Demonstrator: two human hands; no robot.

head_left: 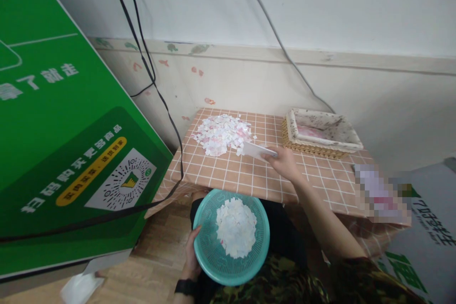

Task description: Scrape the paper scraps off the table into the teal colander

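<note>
My left hand point(193, 251) grips the left rim of a round teal plastic colander point(204, 242), which sits over my lap by the table's front edge. Inside it lies a heap of small white paper pieces point(236, 228), with a pink speck among them. Over the table, my right hand point(283, 161) is closed on a flat white rectangular piece point(253, 150); its exact kind is unclear. The far end of this piece is at the right edge of a spread pile of small white and pinkish paper pieces point(221, 133) on the tabletop.
A brown checked cloth covers the table point(213, 171). At its back right stands a wicker basket point(309, 148) with a fabric lining and pinkish contents. A pixelated item point(379, 194) lies at the right corner. A green cabinet point(53, 118) and hanging black cable point(171, 118) are at left.
</note>
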